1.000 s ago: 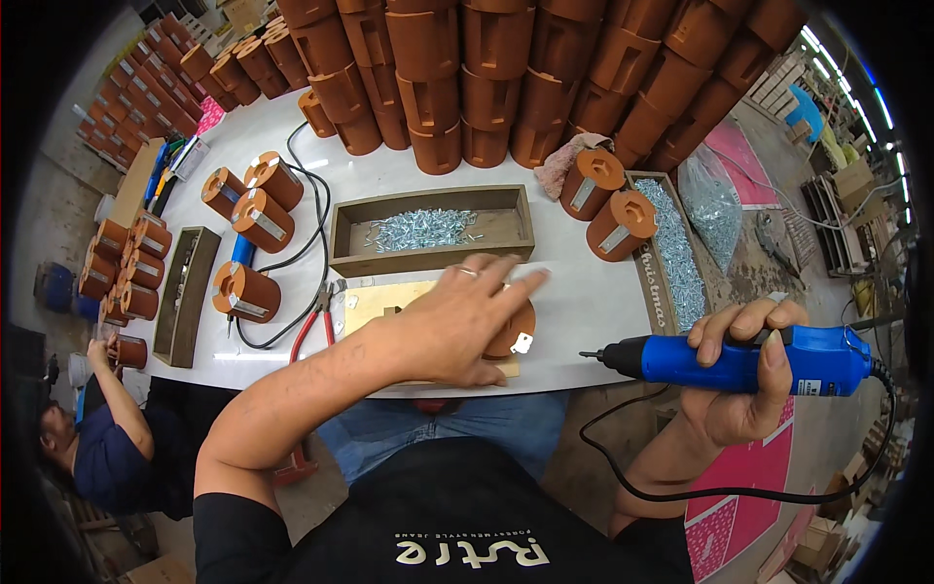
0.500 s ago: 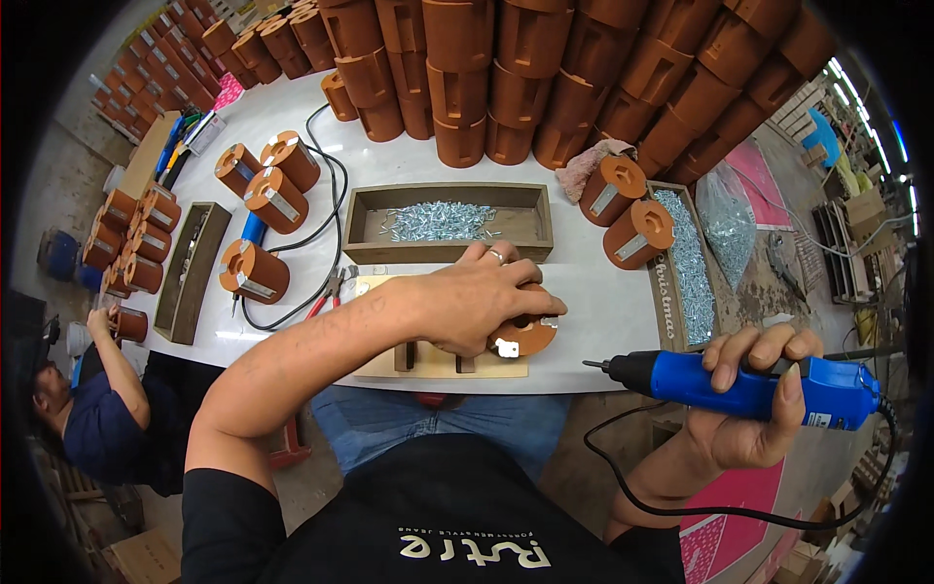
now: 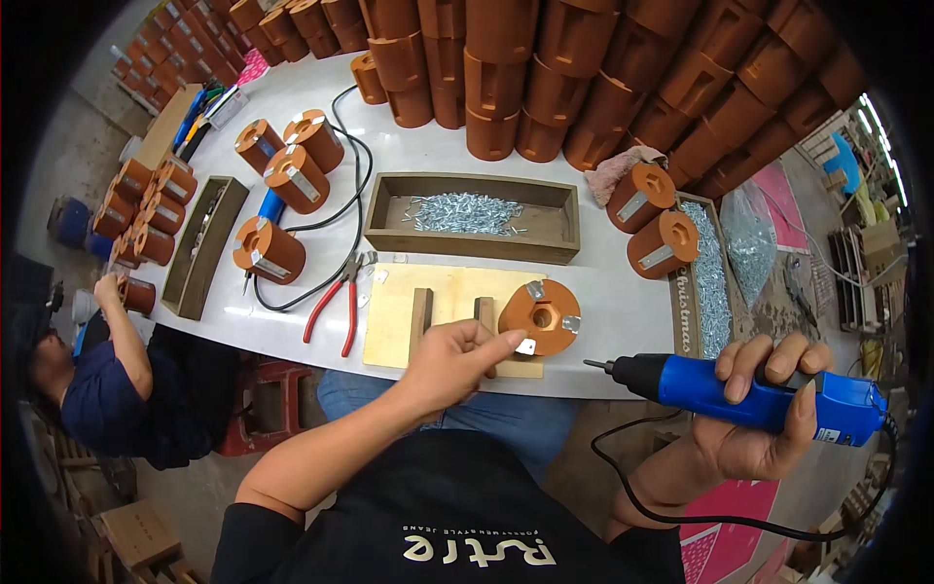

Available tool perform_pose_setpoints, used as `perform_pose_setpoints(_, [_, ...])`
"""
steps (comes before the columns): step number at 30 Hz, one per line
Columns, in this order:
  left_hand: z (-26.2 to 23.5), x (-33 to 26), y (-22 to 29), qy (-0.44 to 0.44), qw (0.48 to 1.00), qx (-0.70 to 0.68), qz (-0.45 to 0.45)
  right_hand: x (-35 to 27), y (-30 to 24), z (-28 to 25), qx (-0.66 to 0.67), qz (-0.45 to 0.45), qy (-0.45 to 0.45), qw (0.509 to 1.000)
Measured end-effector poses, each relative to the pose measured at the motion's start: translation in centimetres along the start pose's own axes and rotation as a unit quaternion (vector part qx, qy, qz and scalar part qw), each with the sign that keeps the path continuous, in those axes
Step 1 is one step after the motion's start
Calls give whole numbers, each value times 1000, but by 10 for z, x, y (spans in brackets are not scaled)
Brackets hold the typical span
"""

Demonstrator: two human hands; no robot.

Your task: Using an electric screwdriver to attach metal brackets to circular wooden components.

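Note:
A reddish-brown cylinder (image 3: 551,336) with a central hole stands on the table in front of me, against the right side of a pale board with two wooden strips. Small metal plates (image 3: 572,323) sit around its top rim. My left hand (image 3: 449,362) is at its near left, fingers curled and thumb stretched to the white plate nearest me; whether anything is pinched is hidden. My right hand (image 3: 754,409) grips a blue electric screwdriver (image 3: 720,386) at the right, clear of the cylinder, its bit pointing left.
Beyond the board is a wooden tray (image 3: 472,245) of screws; another screw tray (image 3: 708,282) stands at the right. Red-handled pliers (image 3: 334,310) lie left of the board. Finished-looking cylinders (image 3: 268,248) and a black cable stand left; tall stacks (image 3: 494,88) rise behind. A co-worker (image 3: 107,399) sits at left.
My left hand has come off the cylinder's top toward me, uncovering its hole and plates. The right hand still holds the screwdriver. The whole view has shifted slightly.

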State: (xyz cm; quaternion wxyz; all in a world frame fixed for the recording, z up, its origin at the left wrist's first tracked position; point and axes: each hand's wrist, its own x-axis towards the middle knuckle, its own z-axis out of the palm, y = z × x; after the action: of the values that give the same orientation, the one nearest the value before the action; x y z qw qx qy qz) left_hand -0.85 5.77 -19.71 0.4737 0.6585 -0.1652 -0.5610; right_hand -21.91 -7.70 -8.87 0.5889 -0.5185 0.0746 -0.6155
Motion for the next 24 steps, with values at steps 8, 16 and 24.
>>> perform_pose_setpoints(8, [25,-3,-9,6,991,-130,29,2,3,6,21,2,-14,1000])
perform_pose_setpoints(16, [18,-9,-19,28,989,-120,82,1,5,5,22,8,-17,1000])
perform_pose_setpoints(24, [6,-14,-13,17,962,-270,34,2,6,6,28,11,-31,999])
